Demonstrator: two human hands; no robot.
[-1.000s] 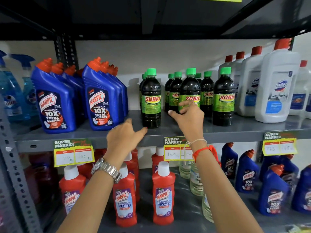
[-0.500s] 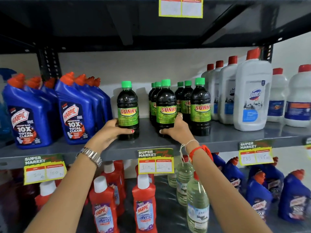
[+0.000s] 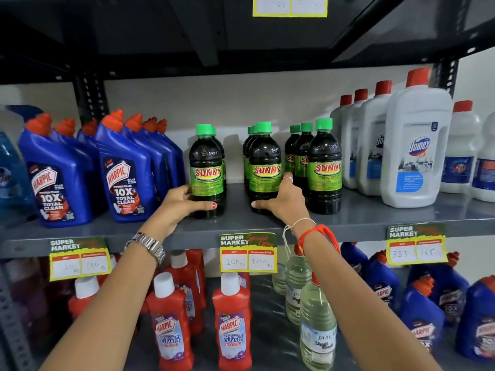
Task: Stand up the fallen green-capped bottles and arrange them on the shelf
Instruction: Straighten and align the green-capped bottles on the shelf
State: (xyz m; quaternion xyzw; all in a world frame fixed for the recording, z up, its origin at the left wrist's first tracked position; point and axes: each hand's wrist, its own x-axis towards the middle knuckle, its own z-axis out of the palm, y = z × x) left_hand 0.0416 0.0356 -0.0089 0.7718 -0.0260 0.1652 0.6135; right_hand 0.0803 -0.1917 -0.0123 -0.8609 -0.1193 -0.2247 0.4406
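1. You are standing in front of the grey shelf (image 3: 361, 223), and all the green-capped bottles in view are already upright; I am seeing none lying on its side.
2. Your left hand (image 3: 179, 204) is wrapping around the lower part of the leftmost bottle (image 3: 206, 170), with the thumb across its front and the other fingers going behind it. This bottle is standing apart from the others, close to the blue Harpic bottles (image 3: 126, 178).
3. Your right hand (image 3: 284, 202) is curling around the base of the front bottle of the middle row (image 3: 265, 167), with the thumb pointing left along the shelf. Whether it is truly squeezing or only pressing against the bottle, I cannot tell.
4. The right row (image 3: 324, 164) is standing just beside the white Domex bottles (image 3: 417, 156), and neither hand is touching it.
5. In my judgement you are now doing the arranging step, not the standing-up step, and the task is looking nearly finished.
6. The next move is probably calling for sliding the leftmost bottle to the right, to close the gap to the middle row. Keep its base flat on the shelf and push low, because a push near the cap could tip it.
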